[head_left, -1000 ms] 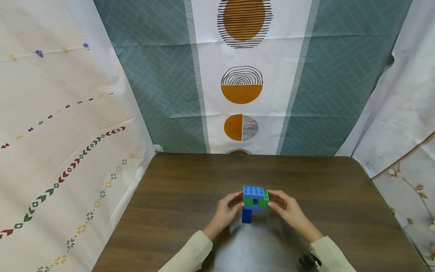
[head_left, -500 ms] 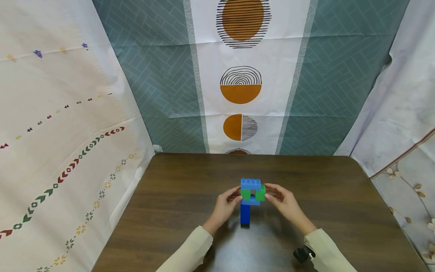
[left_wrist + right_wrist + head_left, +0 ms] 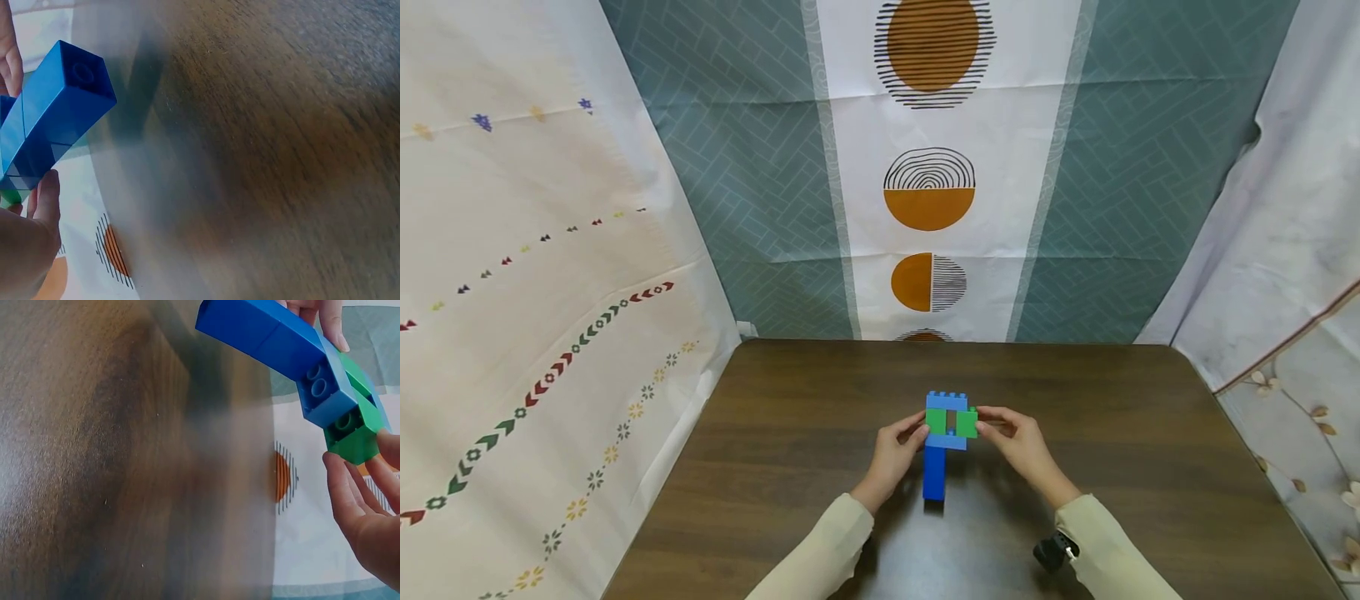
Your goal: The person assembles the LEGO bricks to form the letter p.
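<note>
Both hands hold up a toy brick build [image 3: 946,442] over the table. Its stem is made of dark blue bricks [image 3: 934,473], pointing down at the left side. Above the stem lies a lighter blue brick [image 3: 956,442], then two green bricks [image 3: 936,420] with a gap between them, and another light blue brick [image 3: 947,402] on top. My left hand [image 3: 891,458] pinches the left side at green brick height. On the other side my right hand [image 3: 1022,446] pinches the right green brick [image 3: 357,445], which juts out past the blue ones. Hollow undersides show in the right wrist view.
The brown wooden table [image 3: 775,433] lies below the build. A patterned cloth [image 3: 1045,208] hangs behind its far edge, with white cloths at both sides. A black device [image 3: 1055,551] sits on the right wrist.
Both hands have raised the brick build and shifted it slightly left. It has tilted so its front faces the head view more, showing more stem and less of the top studs.
</note>
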